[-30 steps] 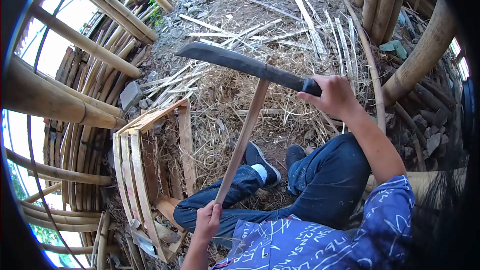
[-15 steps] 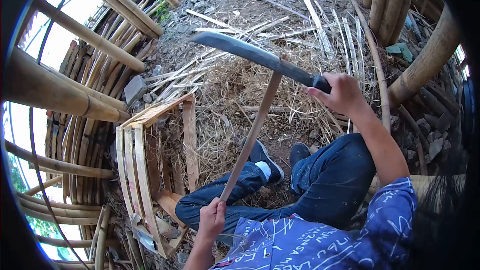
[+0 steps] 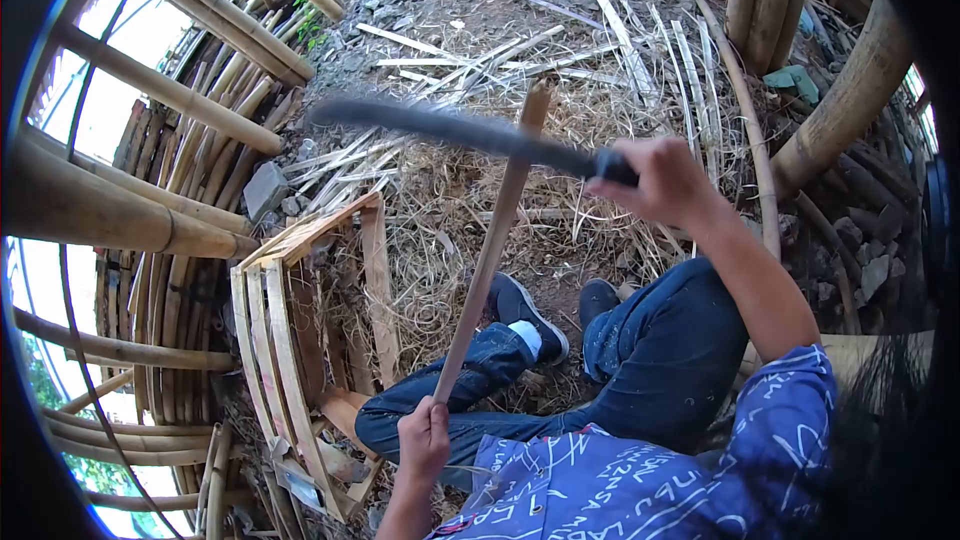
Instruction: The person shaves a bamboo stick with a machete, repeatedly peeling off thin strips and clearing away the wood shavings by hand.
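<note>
My right hand [image 3: 665, 185] is closed around the dark handle of a machete [image 3: 430, 130], its long blade reaching left and smeared by motion. In my left hand [image 3: 424, 437] is the lower end of a long, narrow bamboo strip [image 3: 485, 260], which slants up and away from me. The machete blade crosses over the strip a little below its upper end. That upper end looks rough and split. Below the strip, my legs in jeans [image 3: 660, 360] are bent, with dark shoes on the ground.
A wooden slatted crate [image 3: 270, 340] stands on its side by my left leg. Curly shavings [image 3: 450, 230] and pale split strips [image 3: 625, 40] cover the ground ahead. Bamboo poles [image 3: 150, 205] frame the left, and stacked thick poles [image 3: 755, 10] stand at the right. Broken stones [image 3: 870, 265] lie at far right.
The machete blade has shifted left and down along the strip, away from its top end. The strip's upper end has tipped left and away. My left hand keeps its grip with little movement.
</note>
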